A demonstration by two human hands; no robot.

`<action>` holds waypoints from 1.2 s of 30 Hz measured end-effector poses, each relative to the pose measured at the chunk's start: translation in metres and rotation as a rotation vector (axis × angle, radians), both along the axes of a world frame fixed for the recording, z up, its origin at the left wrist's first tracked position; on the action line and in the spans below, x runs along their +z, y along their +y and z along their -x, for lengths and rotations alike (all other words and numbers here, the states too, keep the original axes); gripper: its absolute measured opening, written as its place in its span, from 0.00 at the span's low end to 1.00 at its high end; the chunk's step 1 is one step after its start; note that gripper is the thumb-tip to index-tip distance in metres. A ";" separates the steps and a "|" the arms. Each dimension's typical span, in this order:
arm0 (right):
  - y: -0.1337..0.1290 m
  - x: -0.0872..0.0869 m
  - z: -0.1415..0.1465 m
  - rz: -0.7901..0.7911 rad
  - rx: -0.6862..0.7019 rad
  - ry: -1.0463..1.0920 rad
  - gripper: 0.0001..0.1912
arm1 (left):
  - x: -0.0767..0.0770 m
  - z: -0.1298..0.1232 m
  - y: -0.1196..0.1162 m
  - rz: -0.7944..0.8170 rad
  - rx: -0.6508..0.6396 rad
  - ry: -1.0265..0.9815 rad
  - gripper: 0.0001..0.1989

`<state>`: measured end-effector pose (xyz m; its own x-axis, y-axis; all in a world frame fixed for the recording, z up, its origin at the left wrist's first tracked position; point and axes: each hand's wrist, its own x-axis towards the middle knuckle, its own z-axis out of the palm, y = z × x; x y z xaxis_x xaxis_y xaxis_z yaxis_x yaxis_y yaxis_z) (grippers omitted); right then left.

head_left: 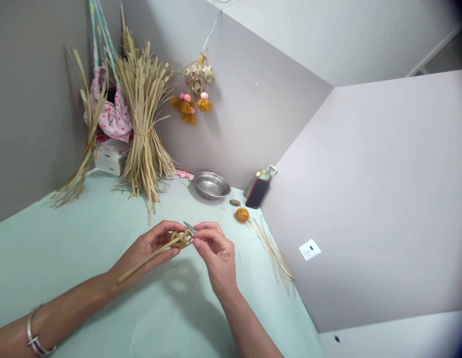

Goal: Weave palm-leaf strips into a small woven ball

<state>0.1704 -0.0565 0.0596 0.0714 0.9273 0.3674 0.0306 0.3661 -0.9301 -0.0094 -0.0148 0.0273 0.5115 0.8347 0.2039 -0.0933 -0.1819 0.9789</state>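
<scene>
My left hand (148,251) holds a small woven straw ball (179,239) above the pale green table (74,248); a long loose strip (141,263) trails from the ball down to the left past my palm. My right hand (214,248) pinches a thin metal tool (189,227) whose tip touches the ball's top right side. Both hands meet at the ball, near the middle of the table. A silver bracelet (35,333) sits on my left wrist.
Two tied straw bundles (143,124) lean in the back left corner by a pink bag (113,112). A steel bowl (212,185), a yellow thread ball (241,215), loose strips (275,253) and a bottle (258,189) lie near the right wall. Woven balls with tassels (195,87) hang on the wall.
</scene>
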 end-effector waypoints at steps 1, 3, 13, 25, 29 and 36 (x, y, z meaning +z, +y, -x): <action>-0.002 0.004 -0.001 0.002 0.012 0.017 0.02 | 0.000 0.001 0.000 -0.034 0.002 0.012 0.17; -0.007 0.012 -0.003 0.020 0.052 0.060 0.05 | 0.001 0.002 -0.002 -0.076 0.008 0.027 0.17; -0.009 0.013 -0.009 0.215 0.328 0.193 0.10 | 0.006 0.007 -0.002 -0.138 0.133 0.062 0.20; -0.009 0.016 -0.008 0.433 0.479 0.137 0.05 | 0.010 0.003 -0.008 -0.177 0.248 0.006 0.19; -0.008 0.014 -0.008 0.468 0.492 0.188 0.06 | 0.010 0.004 -0.008 -0.196 0.242 0.015 0.19; -0.008 0.013 -0.010 0.470 0.505 0.181 0.08 | 0.009 0.003 -0.008 -0.225 0.233 0.023 0.19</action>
